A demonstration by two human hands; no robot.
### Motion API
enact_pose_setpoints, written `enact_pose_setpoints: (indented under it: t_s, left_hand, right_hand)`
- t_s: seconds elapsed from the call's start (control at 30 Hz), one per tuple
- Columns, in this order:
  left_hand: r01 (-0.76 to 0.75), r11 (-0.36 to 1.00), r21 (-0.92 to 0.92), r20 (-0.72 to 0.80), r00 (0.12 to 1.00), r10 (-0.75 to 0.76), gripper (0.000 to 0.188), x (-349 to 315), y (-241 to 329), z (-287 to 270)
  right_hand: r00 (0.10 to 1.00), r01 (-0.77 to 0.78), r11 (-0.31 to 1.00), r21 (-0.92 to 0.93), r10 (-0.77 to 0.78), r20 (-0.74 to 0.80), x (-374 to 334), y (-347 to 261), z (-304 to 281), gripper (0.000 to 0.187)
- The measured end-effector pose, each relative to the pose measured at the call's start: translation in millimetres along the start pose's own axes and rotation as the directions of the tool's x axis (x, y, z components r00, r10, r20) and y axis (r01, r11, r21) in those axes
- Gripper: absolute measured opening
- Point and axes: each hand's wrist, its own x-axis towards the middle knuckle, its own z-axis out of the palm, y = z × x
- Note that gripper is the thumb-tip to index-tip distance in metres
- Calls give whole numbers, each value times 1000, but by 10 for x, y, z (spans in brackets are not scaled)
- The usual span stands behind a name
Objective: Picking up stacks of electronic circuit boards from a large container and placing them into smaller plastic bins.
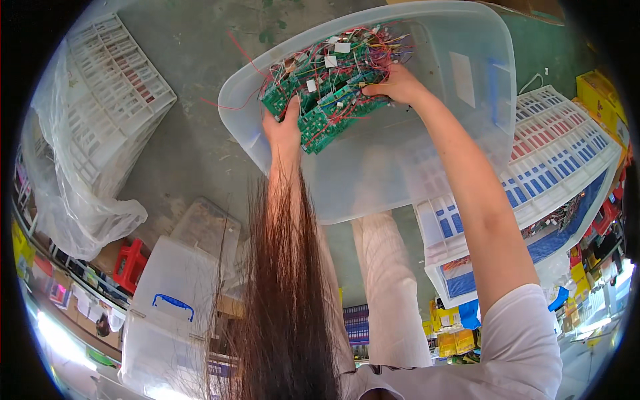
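Two grips hold one bundle of green circuit boards between them. At its left end, the left grip is closed around the edge, thumb on top; the right grip is closed on the other end, among the loose wires. The bundle is within the outline of a translucent plastic tub; whether it touches the bottom cannot be told. Around the tub, beyond both grips, shows grey floor, scuffed and stained in patches. Well to the left of the left grip stands a white slatted crate partly draped in clear plastic sheeting. Nearer the person, below that grip, are a red stool and a clear box with a blue handle. Right of the right grip sit white-and-blue crates, with yellow packages behind.
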Motion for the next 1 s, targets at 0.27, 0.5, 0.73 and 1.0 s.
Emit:
enact_pose_setpoints:
  t_s: [0.27, 0.5, 0.73, 1.0]
  left_hand:
    - [-196, 967, 165, -5, 980, 199, 32, 48, 57, 107]
    - [23, 997, 72, -88, 996, -17, 34, 152, -85, 64]
    - [-139, 935, 327, -120, 975, 187, 34, 202, -80, 168]
    - [-211, 860, 464, -227, 910, 346, 32, -28, -38, 541]
  right_hand:
    - [987, -44, 985, -170, 17, -160, -92, -212, 270, 65]
    - [915, -339, 809, -480, 166, -367, -337, -783, 461, 124]
    - [857, -482, 791, -376, 335, -392, -131, -860, 815, 127]
    - [854, -492, 782, -382, 349, -387, -46, -832, 838, 127]
